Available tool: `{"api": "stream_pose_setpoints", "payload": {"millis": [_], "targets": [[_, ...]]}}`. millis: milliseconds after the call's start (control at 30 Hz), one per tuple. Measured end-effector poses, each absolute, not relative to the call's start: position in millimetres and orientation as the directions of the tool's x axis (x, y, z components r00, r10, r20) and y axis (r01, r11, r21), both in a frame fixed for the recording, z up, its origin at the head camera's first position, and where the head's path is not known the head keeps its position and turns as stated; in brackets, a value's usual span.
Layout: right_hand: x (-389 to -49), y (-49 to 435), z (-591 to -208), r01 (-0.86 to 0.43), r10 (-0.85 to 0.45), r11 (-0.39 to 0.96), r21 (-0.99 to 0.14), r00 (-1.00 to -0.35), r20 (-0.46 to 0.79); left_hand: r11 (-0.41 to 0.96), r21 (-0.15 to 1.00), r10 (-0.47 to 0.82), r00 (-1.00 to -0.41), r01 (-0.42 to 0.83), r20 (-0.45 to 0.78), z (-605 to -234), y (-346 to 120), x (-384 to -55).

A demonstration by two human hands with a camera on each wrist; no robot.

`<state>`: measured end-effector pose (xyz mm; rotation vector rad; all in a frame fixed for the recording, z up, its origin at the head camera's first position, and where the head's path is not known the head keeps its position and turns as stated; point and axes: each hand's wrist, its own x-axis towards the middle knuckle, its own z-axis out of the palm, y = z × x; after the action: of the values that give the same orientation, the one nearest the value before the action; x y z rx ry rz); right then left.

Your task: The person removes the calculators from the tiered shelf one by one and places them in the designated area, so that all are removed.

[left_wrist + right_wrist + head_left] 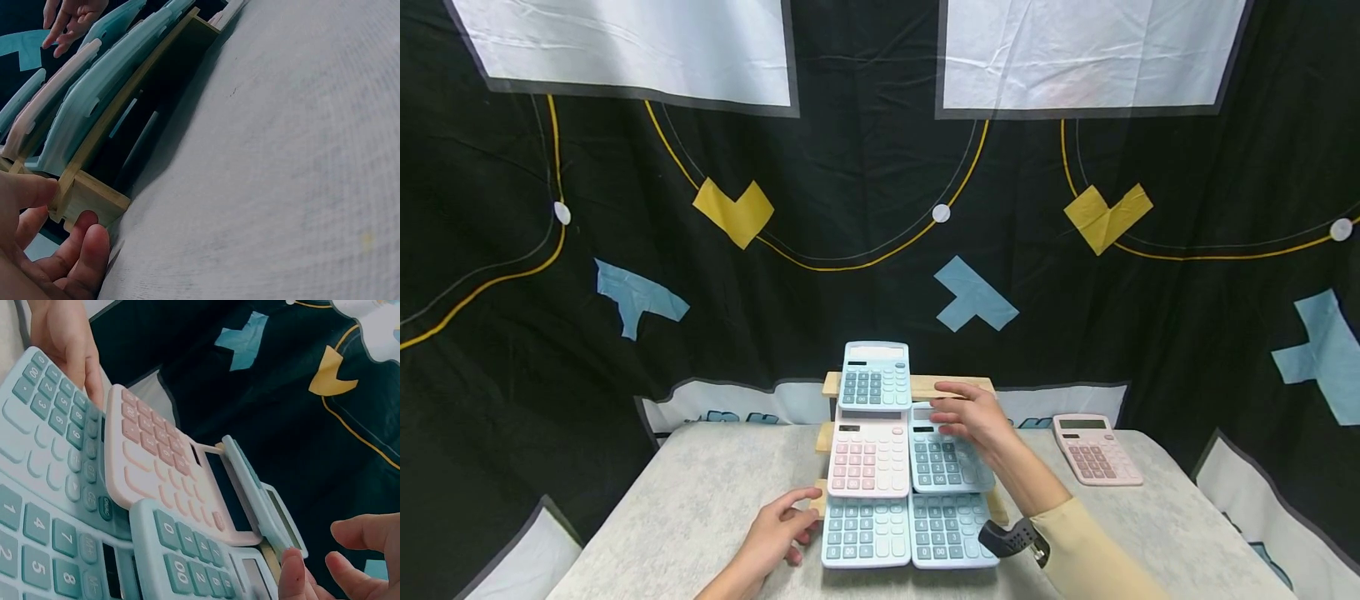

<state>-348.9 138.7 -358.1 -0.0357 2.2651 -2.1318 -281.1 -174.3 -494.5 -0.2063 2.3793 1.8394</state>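
Observation:
Tiers of a wooden rack (829, 385) bear calculators. One light blue calculator (875, 379) sits at the top left. On the middle tier, a pink calculator (868, 457) stands beside another blue calculator (947, 458). Two more blue calculators, the lower left one (867, 533) and the lower right one (951, 533), lean on the bottom tier. My left hand (782, 529) pinches the rack's lower left end; in the left wrist view its fingertips (47, 190) lie against the wood. Over the middle blue calculator's upper edge, my right hand (973, 421) spreads its fingers, holding nothing.
A second pink calculator (1096, 450) lies on the grey tabletop (700, 492), right of the rack. Behind hangs a black cloth (865, 308) with printed yellow and blue shapes. A dark wristband (1011, 540) circles my right wrist by a beige sleeve.

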Motion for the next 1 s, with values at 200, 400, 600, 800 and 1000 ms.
{"api": "stream_pose_setpoints", "payload": {"millis": [200, 400, 600, 800, 1000], "targets": [[-352.7, 127.6, -361.9, 0.023, -0.030, 0.050, -0.998, -0.999, -0.025, 0.244, 0.954, -0.019, -0.984, -0.175, -0.175, -494.0, -175.4, -280.3], [-355.3, 116.2, -361.5, 0.023, -0.037, 0.049, -0.999, -0.999, -0.025, 0.242, 0.956, -0.013, -0.985, -0.167, -0.169, -495.1, -176.6, -281.5], [-357.2, 110.1, -363.0, 0.032, -0.051, 0.034, -0.999, -0.998, -0.033, 0.234, 0.957, -0.002, -0.984, -0.173, -0.177, -495.7, -175.9, -281.3], [-359.6, 104.8, -365.0, 0.045, -0.029, 0.033, -0.998, -0.999, -0.046, 0.237, 0.960, 0.006, -0.988, -0.150, -0.156, -495.7, -175.7, -280.5], [-361.9, 99.6, -366.5, 0.054, -0.016, 0.020, -0.998, -0.998, -0.055, 0.233, 0.961, 0.008, -0.988, -0.150, -0.156, -494.3, -175.2, -279.7]]}}
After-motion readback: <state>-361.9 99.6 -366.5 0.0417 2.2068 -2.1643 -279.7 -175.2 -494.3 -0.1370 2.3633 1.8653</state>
